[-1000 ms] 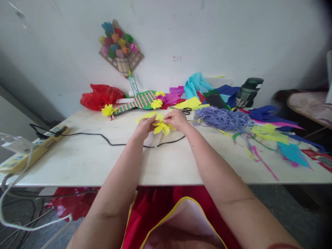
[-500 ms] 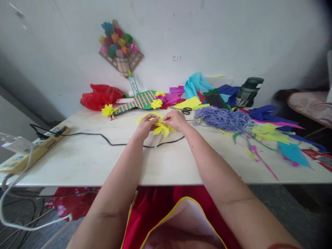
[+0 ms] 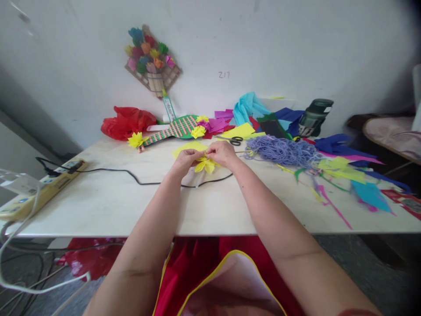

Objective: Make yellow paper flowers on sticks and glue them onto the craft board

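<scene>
Between my two hands is a yellow paper flower point(image 3: 205, 165), its petals spread toward me over the table. My left hand point(image 3: 188, 160) pinches its upper left part, fingers closed. From the other side my right hand point(image 3: 221, 152) pinches the flower near its centre, with thumb and index finger together. The fingertips of both hands nearly meet and hide the middle of the flower. A yellow paper sheet point(image 3: 184, 148) lies flat just behind my left hand. Black-handled scissors point(image 3: 235, 141) rest beyond my right hand.
A green guitar-shaped craft point(image 3: 179, 128) with yellow flowers lies at the back. Purple yarn point(image 3: 283, 150), coloured paper and a dark bottle point(image 3: 316, 117) crowd the right. A black cable point(image 3: 131, 173) crosses the table from a power strip point(image 3: 46, 193). Red crepe paper point(image 3: 126, 123) sits back left.
My left fingers have closed in further over the flower and shifted slightly right, toward my right fingertips. My right hand is almost unmoved, still pinching the flower.
</scene>
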A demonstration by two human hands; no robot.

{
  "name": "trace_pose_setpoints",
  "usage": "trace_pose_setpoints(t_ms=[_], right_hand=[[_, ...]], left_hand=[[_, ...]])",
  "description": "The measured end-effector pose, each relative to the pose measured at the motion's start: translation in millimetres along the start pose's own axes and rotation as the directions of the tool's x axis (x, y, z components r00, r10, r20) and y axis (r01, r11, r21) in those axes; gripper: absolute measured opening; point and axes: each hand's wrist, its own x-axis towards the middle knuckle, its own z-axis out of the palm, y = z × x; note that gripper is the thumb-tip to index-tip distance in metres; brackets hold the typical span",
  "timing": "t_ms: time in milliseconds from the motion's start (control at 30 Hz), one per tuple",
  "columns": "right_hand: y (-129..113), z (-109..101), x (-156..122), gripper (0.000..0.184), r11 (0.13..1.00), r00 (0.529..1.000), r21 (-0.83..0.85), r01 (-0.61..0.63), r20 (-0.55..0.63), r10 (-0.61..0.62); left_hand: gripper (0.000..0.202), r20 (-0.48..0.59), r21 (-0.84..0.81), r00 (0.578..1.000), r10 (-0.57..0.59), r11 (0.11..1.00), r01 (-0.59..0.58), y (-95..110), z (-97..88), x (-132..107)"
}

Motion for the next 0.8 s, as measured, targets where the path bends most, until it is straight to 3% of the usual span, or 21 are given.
trace_pose_setpoints(t_ms=[367,800], right_hand=[[2.3,3.9,-1.8,0.013,1.0,1.0,-0.013,0.002,-0.002,-0.002],[4.3,3.2,-1.5,0.012,1.0,1.0,-0.005,0.022,-0.013,-0.023]], left_hand=[[0.033,-0.013,0.096,1.0,0.007,0.995,-0.006,-0.5,-3.1,3.4],[0.041,-0.036,0.144,0.999,-0.008,0.989,0.013,2.7,-1.0,0.6]])
